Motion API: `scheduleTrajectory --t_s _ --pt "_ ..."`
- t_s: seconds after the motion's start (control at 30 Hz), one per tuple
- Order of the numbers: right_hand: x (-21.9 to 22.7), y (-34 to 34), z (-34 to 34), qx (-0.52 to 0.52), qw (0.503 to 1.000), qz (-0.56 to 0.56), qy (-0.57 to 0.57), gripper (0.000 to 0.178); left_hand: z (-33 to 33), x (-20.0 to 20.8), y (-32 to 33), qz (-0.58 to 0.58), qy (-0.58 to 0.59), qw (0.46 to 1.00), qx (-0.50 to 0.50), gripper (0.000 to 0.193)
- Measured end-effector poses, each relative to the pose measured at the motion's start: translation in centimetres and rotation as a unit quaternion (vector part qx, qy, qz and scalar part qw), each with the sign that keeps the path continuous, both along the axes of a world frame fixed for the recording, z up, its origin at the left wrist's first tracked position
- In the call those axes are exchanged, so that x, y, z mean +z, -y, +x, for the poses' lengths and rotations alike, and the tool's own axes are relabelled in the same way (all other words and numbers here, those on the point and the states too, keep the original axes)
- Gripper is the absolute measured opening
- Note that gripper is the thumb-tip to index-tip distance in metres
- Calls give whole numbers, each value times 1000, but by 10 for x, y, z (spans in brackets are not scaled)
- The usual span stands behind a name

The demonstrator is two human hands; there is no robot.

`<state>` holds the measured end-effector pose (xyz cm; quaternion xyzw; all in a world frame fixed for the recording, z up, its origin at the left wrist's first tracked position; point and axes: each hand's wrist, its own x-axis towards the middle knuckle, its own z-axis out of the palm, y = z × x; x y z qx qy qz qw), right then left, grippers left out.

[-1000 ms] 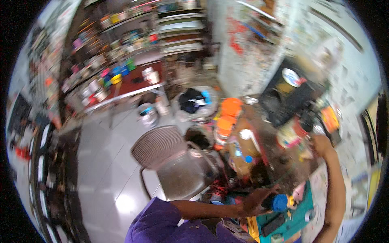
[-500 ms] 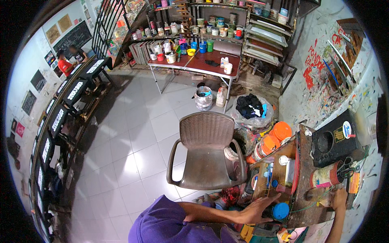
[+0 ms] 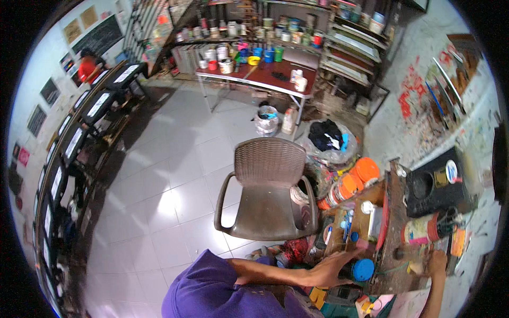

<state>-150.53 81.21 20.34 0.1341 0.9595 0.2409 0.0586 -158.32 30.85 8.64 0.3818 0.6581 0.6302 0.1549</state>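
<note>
My left hand (image 3: pixel 331 269) reaches over the open drawer (image 3: pixel 333 237) of a wooden desk, its fingers stretched out and slightly blurred. Close to its fingertips stands a container with a blue lid (image 3: pixel 363 270). A smaller blue cap (image 3: pixel 354 237) and some pens (image 3: pixel 345 225) lie farther inside the drawer. On the desktop (image 3: pixel 391 233), my right hand (image 3: pixel 437 262) has its fingers curled beside a blurred brownish item (image 3: pixel 407 254). Whatever it grips is too smeared to name. A thin green string (image 3: pixel 393 269) runs across the wood between the hands.
A black speaker box (image 3: pixel 437 180) and a red-and-white can (image 3: pixel 420 232) with scissors stand on the desk. Ahead are a brown plastic chair (image 3: pixel 270 196), orange-lidded tubs (image 3: pixel 366 169) and a bag of dark cloth (image 3: pixel 328 142). Shirts on boards (image 3: pixel 98 105) line the left.
The whole view has shifted a little. My right hand has moved slightly left on the desk, and my left hand stays near the blue lid. Only one of two distant people still shows clearly.
</note>
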Motion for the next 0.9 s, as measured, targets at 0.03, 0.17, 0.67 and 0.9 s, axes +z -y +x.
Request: scheduleTrajectory --t_s 0.03,0.17,0.67,0.9 --pt "9 21 2 -13 1000 -6 -5 20 -3 5 2 -11 16 1000 -8 114" --pt "32 14 27 70 991 -104 -51 39 -7 10 -6 -15 -37 999 7 113" --pt "81 100 -27 -407 817 -406 -40 97 6 13 -23 4 -92 990 -104 119" --pt "71 106 -36 -447 754 -464 -123 91 -2 4 -19 13 -124 987 -101 122"
